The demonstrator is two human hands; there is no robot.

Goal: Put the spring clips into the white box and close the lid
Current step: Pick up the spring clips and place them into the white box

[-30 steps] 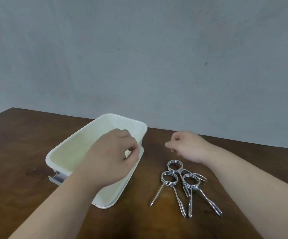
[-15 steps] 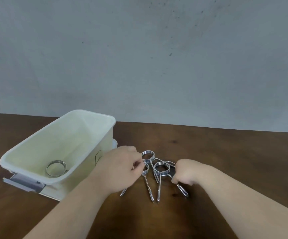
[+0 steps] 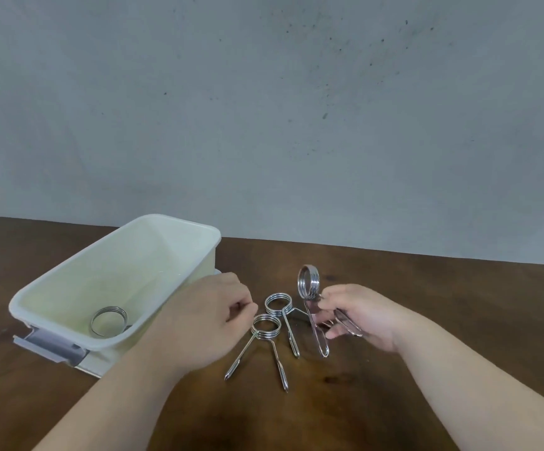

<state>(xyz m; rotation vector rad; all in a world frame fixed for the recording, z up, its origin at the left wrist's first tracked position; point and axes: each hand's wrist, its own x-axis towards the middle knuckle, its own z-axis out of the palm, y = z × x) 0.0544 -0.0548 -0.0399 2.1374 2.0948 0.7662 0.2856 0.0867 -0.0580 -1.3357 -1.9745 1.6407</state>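
Observation:
The white box (image 3: 68, 281) stands open on the left of the table, with one metal spring clip (image 3: 108, 321) lying inside it at the near end. My right hand (image 3: 358, 314) is shut on a spring clip (image 3: 311, 288) by its handles, coil raised off the table. Two more spring clips lie on the wood between my hands: the nearer clip (image 3: 265, 330) and the one behind it (image 3: 278, 305). My left hand (image 3: 205, 315) hovers beside the box's right wall, fingers curled, fingertips close to the nearer clip's coil, holding nothing.
The white lid (image 3: 91, 367) lies flat under the box, with a grey latch (image 3: 49, 345) at the near end. The brown wooden table (image 3: 426, 304) runs back to a grey wall.
My left hand came away from the box over to the clips. My right hand has closed on one clip and lifted its coil off the table. The view shifted right.

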